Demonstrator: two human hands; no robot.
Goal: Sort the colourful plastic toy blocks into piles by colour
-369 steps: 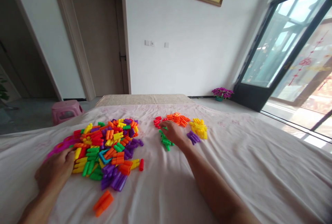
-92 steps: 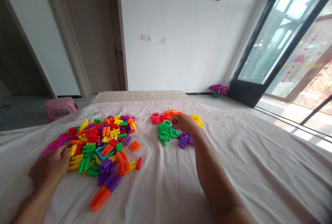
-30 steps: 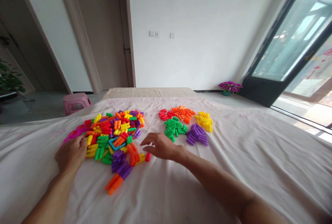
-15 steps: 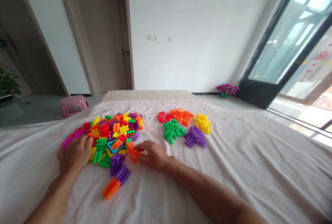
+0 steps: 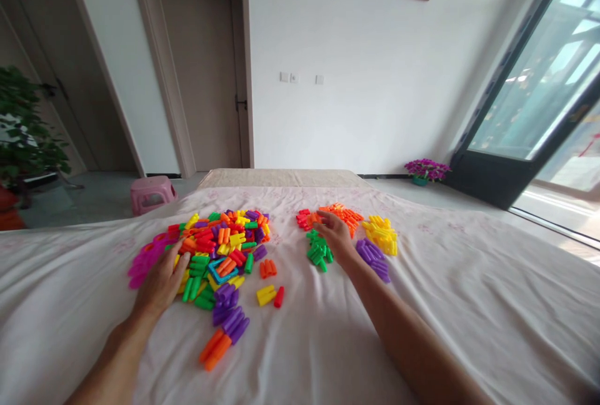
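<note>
My left hand rests against the left side of a mixed heap of plastic building blocks. Its thumb and index finger are apart, with nothing plainly held. Beside it lies a magenta piece with rounded lobes, partly covered by the hand. My right hand is over the sorted piles, its fingers pinched on an orange block. Under and around it are red blocks, an orange pile and a green pile.
Purple blocks and yellow blocks form piles at the right. Between the heaps lie a loose orange block, a yellow one and a red one. A joined purple-and-orange piece lies nearer me on the white cloth.
My right hand has moved from the mixed heap's right edge, away and rightward to the red and orange piles, carrying an orange block. My left hand stays by the heap. The view has shifted slightly.
</note>
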